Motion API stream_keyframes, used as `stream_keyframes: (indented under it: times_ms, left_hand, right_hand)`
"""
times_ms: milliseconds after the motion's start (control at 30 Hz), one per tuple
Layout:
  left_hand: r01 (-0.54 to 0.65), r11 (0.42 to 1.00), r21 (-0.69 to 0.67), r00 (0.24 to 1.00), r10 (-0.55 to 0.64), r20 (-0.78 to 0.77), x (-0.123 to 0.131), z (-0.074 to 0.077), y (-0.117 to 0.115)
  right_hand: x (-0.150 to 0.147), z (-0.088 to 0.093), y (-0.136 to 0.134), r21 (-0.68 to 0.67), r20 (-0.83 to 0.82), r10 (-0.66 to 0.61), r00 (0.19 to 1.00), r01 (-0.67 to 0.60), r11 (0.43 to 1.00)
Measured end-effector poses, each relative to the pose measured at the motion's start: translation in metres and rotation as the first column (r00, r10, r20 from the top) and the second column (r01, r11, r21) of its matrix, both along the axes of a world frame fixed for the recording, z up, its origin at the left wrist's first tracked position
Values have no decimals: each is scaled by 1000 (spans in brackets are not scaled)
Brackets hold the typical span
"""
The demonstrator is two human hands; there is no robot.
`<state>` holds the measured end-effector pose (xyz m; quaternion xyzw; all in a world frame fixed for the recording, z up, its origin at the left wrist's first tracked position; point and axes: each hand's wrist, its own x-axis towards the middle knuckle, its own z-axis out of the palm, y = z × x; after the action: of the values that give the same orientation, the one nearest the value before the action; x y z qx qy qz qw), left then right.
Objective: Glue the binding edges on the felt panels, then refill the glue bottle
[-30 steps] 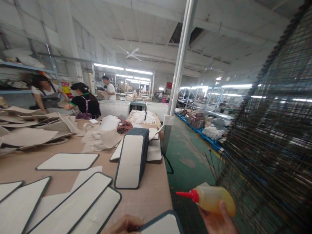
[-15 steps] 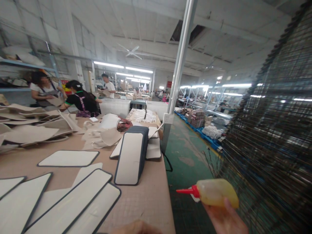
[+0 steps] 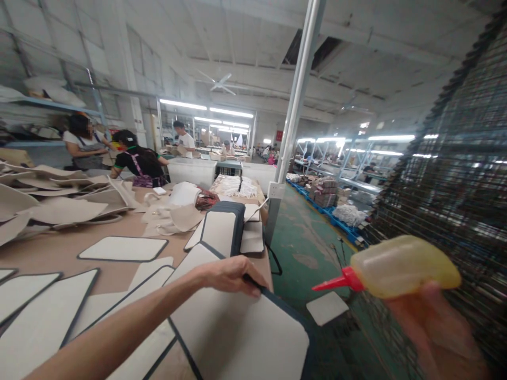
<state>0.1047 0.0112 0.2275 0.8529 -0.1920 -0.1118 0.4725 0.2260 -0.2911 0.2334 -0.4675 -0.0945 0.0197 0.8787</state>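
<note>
No writing can be read anywhere; a red sign (image 3: 279,135) hangs on the far wall at upper centre and a reddish-yellow one (image 3: 114,145) shows beside the people at upper left, both too small and blurred to make out, and the bottle bears no label that shows.

The left hand (image 3: 232,275), at lower centre, lies with its fingers curled down over the far edge of a large white panel (image 3: 241,332); it grips that edge lightly, thumb hidden; the panel is a flat, off-white, rounded-corner sheet bound all round in dark blue-grey edging, and it sits at the near right corner of the tabletop (image 3: 51,252), overhanging the edge toward the green floor (image 3: 304,243). The right hand (image 3: 435,327), blurred at lower right, is closed around a soft, translucent yellow squeeze bottle (image 3: 404,258) with a red cone nozzle pointing left, held in the air over the floor and well apart from the panel.

Half a second ago the left hand barely showed at the bottom edge and no panel lay under it; now the whole forearm reaches across the frame and the panel fills the lower centre; the bottle has risen and come nearer the camera, looking larger; a small white piece (image 3: 327,307) now shows on the floor below the nozzle. The stack of like panels (image 3: 222,232) stands at mid-tabletop as before.
</note>
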Motion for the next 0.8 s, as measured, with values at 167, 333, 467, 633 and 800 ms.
stream_keyframes:
  times_ms: [167, 333, 467, 633, 800]
  left_hand:
    - [78, 996, 40, 996, -76, -49, -2, 11, 6]
    - [121, 992, -34, 987, -124, -107, -8, 8, 15]
    - [131, 990, -46, 982, -136, -133, -12, 7, 22]
    - [128, 990, -64, 976, -137, -169, -15, 8, 26]
    - [109, 991, -75, 976, -122, -182, -20, 8, 32]
  right_hand:
    - [2, -16, 10, 3, -64, 207, 976, -207, 978]
    - [4, -37, 20, -21, -56, 307, 950, -308, 951]
    - [-3, -35, 29, -73, -94, 331, 939, -338, 938]
    - [-7, -38, 37, -105, -70, 330, 941, -336, 936]
    - [-4, -46, 39, -66, -98, 322, 942, -329, 942]
